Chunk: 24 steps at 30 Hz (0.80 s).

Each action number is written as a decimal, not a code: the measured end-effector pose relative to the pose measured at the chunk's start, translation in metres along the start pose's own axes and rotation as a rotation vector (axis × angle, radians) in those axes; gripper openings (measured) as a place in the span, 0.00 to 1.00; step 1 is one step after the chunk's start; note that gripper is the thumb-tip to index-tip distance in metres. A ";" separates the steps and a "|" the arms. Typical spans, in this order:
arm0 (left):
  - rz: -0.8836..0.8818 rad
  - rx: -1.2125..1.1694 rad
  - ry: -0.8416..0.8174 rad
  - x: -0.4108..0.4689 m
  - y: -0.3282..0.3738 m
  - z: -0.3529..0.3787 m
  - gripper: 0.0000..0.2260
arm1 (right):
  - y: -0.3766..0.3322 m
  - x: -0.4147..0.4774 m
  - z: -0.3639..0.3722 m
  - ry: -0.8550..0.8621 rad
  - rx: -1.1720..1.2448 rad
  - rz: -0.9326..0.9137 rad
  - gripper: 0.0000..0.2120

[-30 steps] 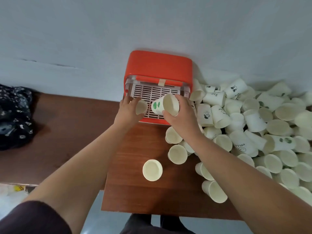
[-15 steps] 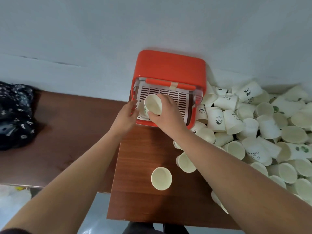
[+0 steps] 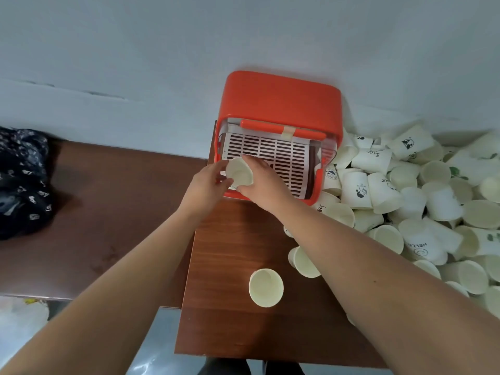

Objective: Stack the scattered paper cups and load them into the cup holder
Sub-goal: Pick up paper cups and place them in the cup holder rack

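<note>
Your right hand (image 3: 261, 184) grips a paper cup (image 3: 239, 171), now carried left to meet your left hand (image 3: 207, 186), which pinches its other side. Both are over the near-left corner of the cup holder (image 3: 281, 104). Nesting looks done, but the heap (image 3: 433, 201) at the right of the counter (image 3: 230, 334) remains.

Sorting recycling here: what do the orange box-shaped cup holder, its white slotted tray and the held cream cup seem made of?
Orange box-shaped cup holder: probably moulded plastic, smooth, slightly glossy, rounded corners. White slotted tray: likely plastic too, given its even moulded slots. Cream cup: apparently paper, matte, with a thin rim.
</note>
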<state>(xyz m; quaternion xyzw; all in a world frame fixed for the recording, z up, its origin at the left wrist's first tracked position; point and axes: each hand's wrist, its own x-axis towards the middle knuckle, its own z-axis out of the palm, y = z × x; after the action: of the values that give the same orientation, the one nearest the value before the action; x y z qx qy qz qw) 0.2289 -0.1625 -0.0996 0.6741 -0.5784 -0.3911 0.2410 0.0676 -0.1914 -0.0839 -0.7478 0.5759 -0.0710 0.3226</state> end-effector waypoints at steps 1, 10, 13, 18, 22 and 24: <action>0.011 0.041 -0.002 0.001 -0.001 0.000 0.21 | -0.001 -0.001 0.001 -0.004 -0.015 0.008 0.38; 0.032 0.184 0.036 -0.048 0.027 -0.009 0.19 | 0.011 -0.076 -0.032 0.187 0.036 0.093 0.24; 0.100 0.175 -0.094 -0.084 0.035 -0.003 0.17 | 0.033 -0.136 -0.043 0.214 0.012 0.134 0.23; 0.118 0.209 -0.251 -0.137 0.037 0.027 0.17 | 0.072 -0.203 -0.038 0.082 -0.164 0.160 0.31; 0.026 0.223 -0.322 -0.172 0.035 0.057 0.31 | 0.084 -0.221 -0.027 0.004 -0.301 0.138 0.38; -0.004 0.293 -0.344 -0.183 0.030 0.072 0.39 | 0.087 -0.221 -0.019 0.014 -0.343 0.134 0.40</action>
<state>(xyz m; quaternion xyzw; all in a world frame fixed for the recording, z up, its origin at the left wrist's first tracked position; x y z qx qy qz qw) 0.1483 0.0178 -0.0719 0.6263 -0.6604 -0.4127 0.0378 -0.0846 -0.0096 -0.0589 -0.7514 0.6303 0.0447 0.1900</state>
